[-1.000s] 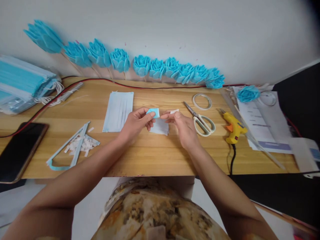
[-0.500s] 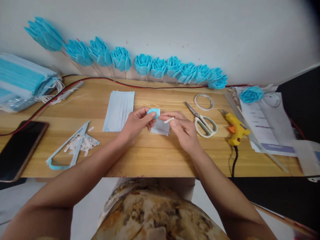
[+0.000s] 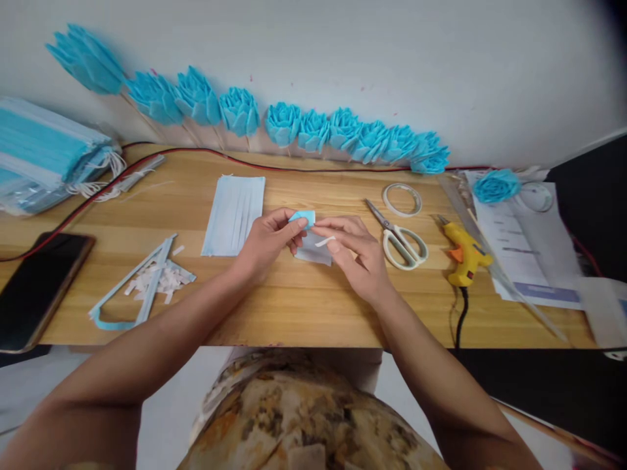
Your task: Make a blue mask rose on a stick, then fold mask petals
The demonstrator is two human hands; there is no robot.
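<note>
Pinched in my left hand (image 3: 274,236) is a small folded piece of blue mask fabric (image 3: 304,217), thumb on top. My right hand (image 3: 356,248) meets the right edge of that piece with its fingertips, and a thin white strip (image 3: 324,241) sticks out leftward from its thumb tip. Below the hands lies a pale fabric piece (image 3: 314,251) on the table, partly covered. A flattened light-blue face mask (image 3: 234,217) rests just left of my left hand. Scissors (image 3: 400,239) with white handles and a roll of tape (image 3: 401,200) lie to the right of my right hand.
Blue fabric flowers (image 3: 283,124) on sticks lean along the wall. At left are bagged masks (image 3: 44,156), a phone (image 3: 42,287) and cut strips with white scraps (image 3: 161,281). A yellow glue gun (image 3: 464,253), papers (image 3: 529,241) and another blue flower (image 3: 496,187) are at right.
The white strip has shifted slightly down and left along with my right thumb, which sits a little lower from the fingertips. My left hand still holds the blue piece.
</note>
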